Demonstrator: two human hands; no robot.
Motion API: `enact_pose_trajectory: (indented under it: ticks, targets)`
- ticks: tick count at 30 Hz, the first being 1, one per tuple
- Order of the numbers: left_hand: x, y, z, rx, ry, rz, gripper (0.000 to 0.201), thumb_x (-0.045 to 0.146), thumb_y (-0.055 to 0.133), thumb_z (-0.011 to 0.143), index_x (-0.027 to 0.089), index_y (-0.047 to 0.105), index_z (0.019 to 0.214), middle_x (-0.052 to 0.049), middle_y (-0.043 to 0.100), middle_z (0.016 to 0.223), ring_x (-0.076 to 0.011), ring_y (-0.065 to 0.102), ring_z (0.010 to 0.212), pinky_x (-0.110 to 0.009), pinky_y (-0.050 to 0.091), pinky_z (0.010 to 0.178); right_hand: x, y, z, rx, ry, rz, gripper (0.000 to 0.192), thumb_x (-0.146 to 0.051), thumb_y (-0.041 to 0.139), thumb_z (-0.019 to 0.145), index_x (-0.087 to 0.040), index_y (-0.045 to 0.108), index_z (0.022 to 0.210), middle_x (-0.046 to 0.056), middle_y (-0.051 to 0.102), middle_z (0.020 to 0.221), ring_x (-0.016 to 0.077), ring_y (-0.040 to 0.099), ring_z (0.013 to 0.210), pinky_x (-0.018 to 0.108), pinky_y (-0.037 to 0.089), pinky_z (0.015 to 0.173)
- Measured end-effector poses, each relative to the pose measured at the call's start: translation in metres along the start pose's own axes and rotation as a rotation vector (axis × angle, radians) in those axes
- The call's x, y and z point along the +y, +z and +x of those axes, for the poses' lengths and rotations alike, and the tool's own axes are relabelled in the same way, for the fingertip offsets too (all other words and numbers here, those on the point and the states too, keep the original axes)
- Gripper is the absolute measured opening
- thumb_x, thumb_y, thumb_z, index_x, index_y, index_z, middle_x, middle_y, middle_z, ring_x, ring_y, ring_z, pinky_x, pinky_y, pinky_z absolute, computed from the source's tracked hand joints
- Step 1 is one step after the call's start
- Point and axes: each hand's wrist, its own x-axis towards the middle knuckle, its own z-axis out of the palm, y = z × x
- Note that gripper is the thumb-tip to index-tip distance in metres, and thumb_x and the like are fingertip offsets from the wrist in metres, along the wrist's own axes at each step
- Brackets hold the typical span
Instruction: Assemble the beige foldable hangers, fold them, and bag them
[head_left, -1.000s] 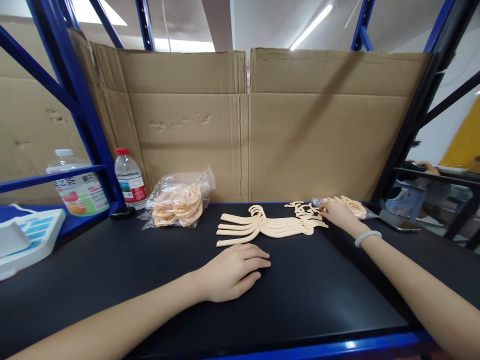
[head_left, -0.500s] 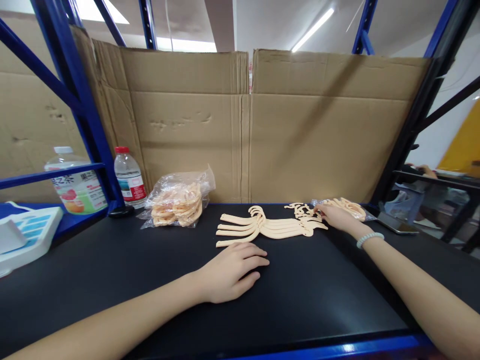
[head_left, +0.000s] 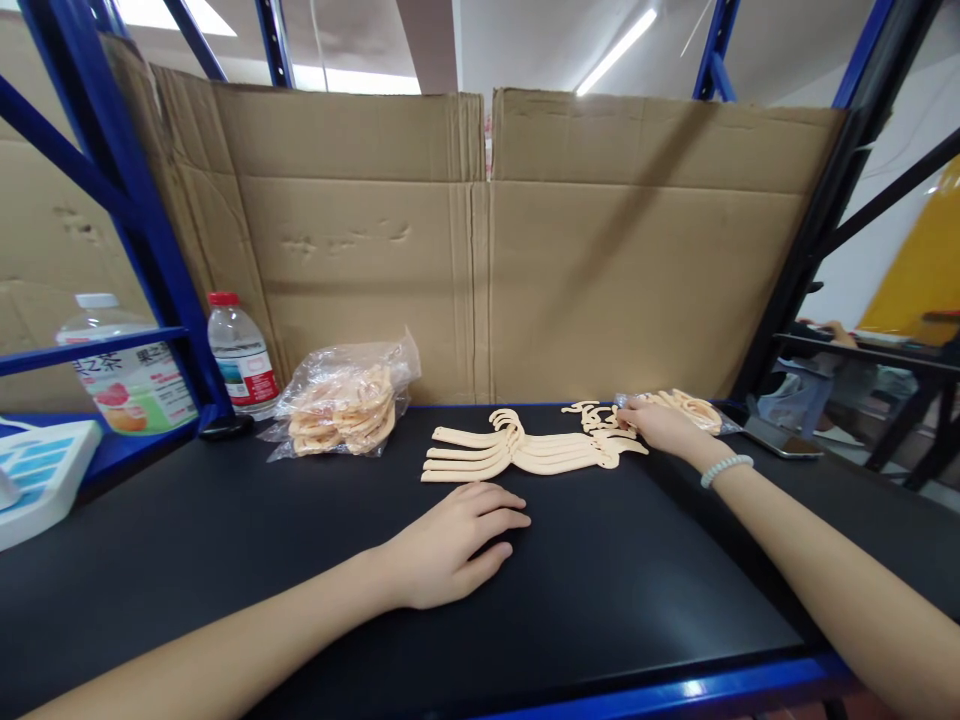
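My left hand (head_left: pixel 457 540) lies flat on the black tabletop (head_left: pixel 570 590) with its fingers spread and nothing in it. Just beyond it is a row of cream, curved plastic pieces shaped like clothes hanger arms (head_left: pixel 555 453), some with hooked ends (head_left: pixel 506 420). To the right, my right hand (head_left: pixel 656 425) reaches over a small heap of cream hanger parts (head_left: pixel 596 415). Its fingertips are bent together at the heap's right edge; what they pinch, if anything, is hidden. Behind that hand lies a clear bag of cream pieces (head_left: pixel 694 405).
A plastic bag of cream parts (head_left: pixel 345 410) stands at the back left, beside a red-capped bottle (head_left: pixel 241 355). Further left are a large bottle (head_left: pixel 127 370) and a white-and-blue tray (head_left: pixel 45 470). A phone (head_left: pixel 784 442) lies far right. Cardboard (head_left: pixel 375 250) walls the back.
The view has shifted slightly, moving the whole scene a little left. My right hand stays at the small heap, and my left hand still rests on the table.
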Motion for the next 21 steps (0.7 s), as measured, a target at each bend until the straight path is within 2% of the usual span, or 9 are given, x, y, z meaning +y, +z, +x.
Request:
enact_pose_trajectory:
  ticks: [12, 18, 21]
  targets:
    - [0.0001, -0.001, 0.0011, -0.003, 0.003, -0.011, 0.035, 0.021, 0.046, 0.091, 0.021, 0.057, 0.124, -0.009, 0.057, 0.128, -0.0236, 0.051, 0.12, -0.041, 0.039, 0.105, 0.0042, -0.0072, -0.0073, 0.001, 0.007, -0.117, 0.023, -0.009, 0.043, 0.084, -0.017, 0.065, 0.088, 0.01, 0.059, 0.094, 0.0183, 0.055, 0.075, 0.029, 0.033, 0.065]
    - [0.0007, -0.0014, 0.0009, 0.013, 0.005, -0.014, 0.033, 0.022, 0.046, 0.091, 0.022, 0.057, 0.122, -0.009, 0.058, 0.127, -0.0236, 0.053, 0.118, -0.04, 0.041, 0.104, -0.0004, -0.0088, -0.0083, 0.016, 0.026, -0.143, 0.022, -0.012, 0.045, 0.086, -0.018, 0.064, 0.077, 0.009, 0.057, 0.095, 0.0181, 0.056, 0.077, 0.029, 0.034, 0.066]
    - [0.0011, -0.0012, 0.0006, 0.012, 0.0, -0.018, 0.033, 0.023, 0.046, 0.091, 0.022, 0.058, 0.122, -0.009, 0.058, 0.127, -0.0234, 0.053, 0.119, -0.04, 0.04, 0.104, -0.0041, -0.0104, -0.0083, 0.063, 0.067, -0.144, 0.022, -0.011, 0.044, 0.087, -0.017, 0.065, 0.083, 0.01, 0.058, 0.095, 0.0187, 0.058, 0.076, 0.029, 0.035, 0.066]
